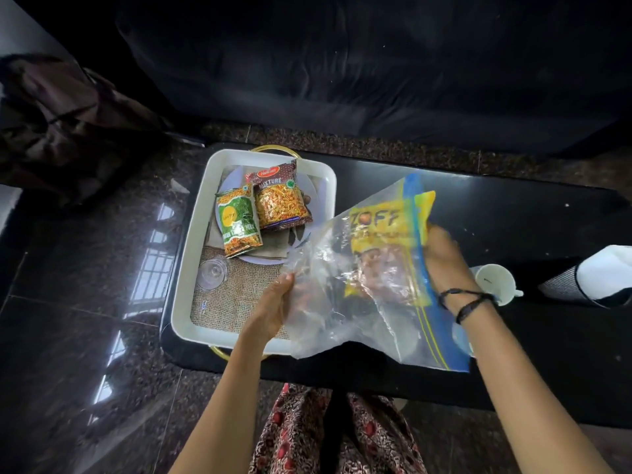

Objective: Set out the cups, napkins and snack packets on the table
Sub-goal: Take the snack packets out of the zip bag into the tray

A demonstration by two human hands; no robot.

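Head view: a yellow snack packet [386, 248] sits inside a clear zip bag [362, 285] held above the black table [513, 213]. Left hand [273, 302] pinches the bag's crumpled bottom; right hand [444, 254] grips its blue zip edge. Just left, a white tray [191, 268] holds a green packet [237, 224], a brown packet [282, 203] and a glass [212, 273]. A white cup [496, 278] lies right of the bag.

Both hands held a clear zip bag [372, 285] over the black table [513, 213], the left hand [273, 302] pinching its bottom edge, the right hand [444, 258] gripping a yellow packet [386, 234] at its mouth. Two snack packets [263, 210] lay in the white tray [191, 268].
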